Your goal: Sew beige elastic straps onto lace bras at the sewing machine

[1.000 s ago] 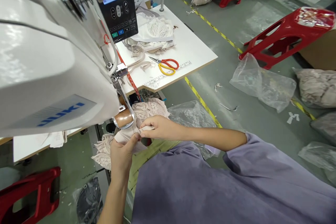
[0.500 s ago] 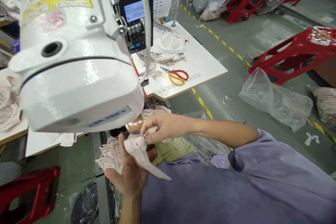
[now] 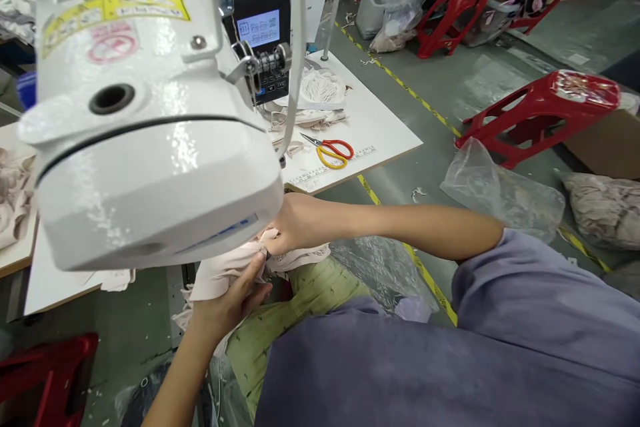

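A big white sewing machine head (image 3: 145, 140) fills the left of the view and hides its needle area. Just under its lower edge, my left hand (image 3: 227, 300) grips a pale pink fabric piece (image 3: 220, 270) from below, fingers closed on it. My right hand (image 3: 293, 227) reaches in from the right and pinches the same fabric at its upper edge, partly hidden beneath the machine. A lace trim (image 3: 305, 255) hangs from the piece over my green-clad lap (image 3: 300, 297).
The white table (image 3: 380, 127) carries red-and-yellow scissors (image 3: 333, 149), lace pieces (image 3: 320, 90) and the machine's control panel (image 3: 260, 30). Red plastic stools (image 3: 535, 113) and plastic bags (image 3: 500, 190) lie on the green floor. A yellow floor line (image 3: 400, 83) runs past.
My view rose and the machine head now covers the needle area. Both hands moved up under the machine with the fabric; the left hand closed on it from an open palm.
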`<state>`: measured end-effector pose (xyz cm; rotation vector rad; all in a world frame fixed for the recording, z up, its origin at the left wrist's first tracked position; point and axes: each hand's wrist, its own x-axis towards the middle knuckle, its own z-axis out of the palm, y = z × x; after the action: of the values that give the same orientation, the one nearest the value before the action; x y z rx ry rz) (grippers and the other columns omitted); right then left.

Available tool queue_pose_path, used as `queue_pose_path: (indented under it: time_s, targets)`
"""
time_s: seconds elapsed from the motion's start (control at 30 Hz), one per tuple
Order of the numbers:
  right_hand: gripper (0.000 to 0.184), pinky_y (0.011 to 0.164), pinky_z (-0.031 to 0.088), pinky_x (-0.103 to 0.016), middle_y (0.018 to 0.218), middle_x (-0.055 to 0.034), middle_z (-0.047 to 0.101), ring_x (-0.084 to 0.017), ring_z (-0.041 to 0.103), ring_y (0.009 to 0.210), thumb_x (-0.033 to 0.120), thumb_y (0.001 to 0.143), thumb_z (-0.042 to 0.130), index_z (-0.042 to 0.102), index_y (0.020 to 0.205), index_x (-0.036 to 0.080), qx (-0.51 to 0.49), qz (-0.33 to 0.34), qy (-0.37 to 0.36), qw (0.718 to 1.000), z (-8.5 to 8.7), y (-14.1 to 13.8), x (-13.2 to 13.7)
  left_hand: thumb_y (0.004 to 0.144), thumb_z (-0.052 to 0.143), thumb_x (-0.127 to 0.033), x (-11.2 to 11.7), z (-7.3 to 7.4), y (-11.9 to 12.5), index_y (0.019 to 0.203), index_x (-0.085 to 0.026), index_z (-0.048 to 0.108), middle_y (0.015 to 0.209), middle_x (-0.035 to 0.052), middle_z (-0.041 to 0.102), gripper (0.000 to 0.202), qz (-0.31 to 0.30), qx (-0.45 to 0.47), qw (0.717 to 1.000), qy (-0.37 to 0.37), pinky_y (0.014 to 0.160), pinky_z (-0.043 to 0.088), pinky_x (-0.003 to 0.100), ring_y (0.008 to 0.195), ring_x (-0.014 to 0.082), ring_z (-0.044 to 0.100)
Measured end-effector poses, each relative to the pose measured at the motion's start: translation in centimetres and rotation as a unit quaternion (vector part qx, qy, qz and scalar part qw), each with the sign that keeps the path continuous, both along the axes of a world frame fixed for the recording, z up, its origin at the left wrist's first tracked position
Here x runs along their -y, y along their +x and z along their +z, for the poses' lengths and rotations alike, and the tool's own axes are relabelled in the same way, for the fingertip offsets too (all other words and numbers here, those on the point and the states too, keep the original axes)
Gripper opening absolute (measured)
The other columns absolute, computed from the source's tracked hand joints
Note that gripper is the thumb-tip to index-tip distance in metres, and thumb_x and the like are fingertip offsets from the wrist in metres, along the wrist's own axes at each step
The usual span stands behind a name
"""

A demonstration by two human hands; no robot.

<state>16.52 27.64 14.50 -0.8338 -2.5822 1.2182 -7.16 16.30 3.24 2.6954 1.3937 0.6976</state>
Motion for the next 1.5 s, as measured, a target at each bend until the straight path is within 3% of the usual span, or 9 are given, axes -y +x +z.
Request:
queue_pose_path:
  time_s: [0.13, 0.23, 0.33, 0.43, 0.57, 0.87, 1.03, 1.23, 1.5]
  targets:
    - [0.032, 0.055, 0.020, -0.030, 0.051, 0.0065, 0.024, -0.008, 0.020, 0.054, 0.011, 0.077, 0.063, 0.041, 0.055, 0.019, 0.067, -0.010, 0.023, 0.997, 0.4, -0.2, -0.2, 0.079, 0.077, -0.036, -0.5, 0.0, -0.3, 0.133, -0.035, 0.063, 0.095, 0.0049, 0.079, 0.056, 0.014, -0.019, 0.999, -0.037, 0.083, 0.053, 0.030, 0.078, 0.0240, 0.072]
    - [0.025, 0.055, 0.025, -0.029, 0.053, 0.0037, 0.039, -0.009, 0.031, 0.055, 0.017, 0.082, 0.062, 0.053, 0.059, 0.017, 0.049, -0.002, 0.043, 0.998, -0.7, 0.2, -0.1, 0.081, 0.076, -0.035, -0.3, 0.5, 0.3, 0.137, -0.034, 0.060, 0.087, 0.0025, 0.078, 0.059, 0.026, -0.025, 0.998, -0.050, 0.068, 0.050, 0.024, 0.062, 0.0184, 0.067]
    - [0.011, 0.068, 0.040, -0.029, 0.086, -0.0050, 0.062, -0.016, 0.052, 0.077, 0.023, 0.089, 0.058, 0.068, 0.090, 0.017, -0.047, -0.019, 0.106, 0.993, -3.1, 1.1, 0.3, 0.082, 0.074, -0.036, 0.3, 1.1, 1.4, 0.145, -0.033, 0.051, 0.087, 0.0014, 0.078, 0.067, 0.063, -0.032, 0.997, -0.025, 0.063, 0.047, 0.024, 0.064, 0.0188, 0.067]
    - [0.019, 0.093, 0.043, -0.038, 0.117, -0.0102, 0.059, -0.021, 0.052, 0.107, 0.028, 0.094, 0.056, 0.069, 0.106, 0.021, -0.154, -0.058, 0.191, 0.968, -5.4, 1.9, 0.9, 0.084, 0.071, -0.036, 0.7, 1.8, 2.6, 0.147, -0.033, 0.048, 0.099, 0.0023, 0.078, 0.067, 0.101, -0.015, 0.994, -0.034, 0.066, 0.047, 0.025, 0.081, 0.0223, 0.071]
    - [0.017, 0.096, 0.044, -0.038, 0.109, -0.0074, 0.063, -0.019, 0.055, 0.105, 0.022, 0.094, 0.056, 0.072, 0.094, 0.021, -0.190, -0.076, 0.175, 0.963, -6.6, 2.2, 0.9, 0.085, 0.069, -0.033, 0.7, 2.7, 3.9, 0.145, -0.032, 0.050, 0.116, 0.0043, 0.074, 0.063, 0.119, 0.032, 0.989, -0.079, 0.066, 0.048, 0.025, 0.095, 0.0241, 0.071]
    - [0.014, 0.098, 0.043, -0.036, 0.101, -0.0049, 0.068, -0.018, 0.060, 0.098, 0.015, 0.087, 0.064, 0.076, 0.088, 0.021, -0.170, -0.066, 0.131, 0.974, -5.0, 2.1, 0.0, 0.084, 0.070, -0.032, 0.7, 2.7, 4.3, 0.142, -0.030, 0.053, 0.123, 0.0074, 0.071, 0.061, 0.134, 0.070, 0.980, -0.127, 0.064, 0.048, 0.025, 0.097, 0.0260, 0.071]
    - [0.012, 0.096, 0.044, -0.035, 0.100, -0.0052, 0.067, -0.018, 0.060, 0.098, 0.017, 0.088, 0.064, 0.075, 0.087, 0.021, -0.172, -0.059, 0.131, 0.975, -5.2, 2.1, -0.2, 0.086, 0.068, -0.034, 0.8, 3.5, 5.1, 0.138, -0.029, 0.058, 0.112, 0.0077, 0.075, 0.053, 0.170, 0.059, 0.973, -0.143, 0.048, 0.037, 0.023, 0.049, 0.0123, 0.061]
    - [0.020, 0.105, 0.042, -0.036, 0.110, -0.0080, 0.067, -0.018, 0.055, 0.113, 0.016, 0.096, 0.051, 0.068, 0.105, 0.020, -0.230, -0.064, 0.259, 0.936, -7.9, 2.4, 1.3, 0.089, 0.064, -0.034, 1.6, 4.5, 6.4, 0.137, -0.029, 0.058, 0.062, -0.0028, 0.071, 0.049, 0.210, 0.056, 0.963, -0.161, 0.041, 0.030, 0.022, 0.032, 0.0096, 0.045]
    - [0.023, 0.103, 0.040, -0.035, 0.107, 0.0004, 0.072, -0.017, 0.056, 0.111, 0.017, 0.095, 0.053, 0.070, 0.105, 0.028, -0.225, -0.045, 0.382, 0.895, -9.0, 2.6, 0.8, 0.093, 0.057, -0.035, 0.8, 5.4, 3.1, 0.140, -0.030, 0.056, 0.095, 0.0049, 0.076, 0.047, 0.098, 0.006, 0.981, -0.167, 0.043, 0.036, 0.019, 0.032, 0.0044, 0.037]
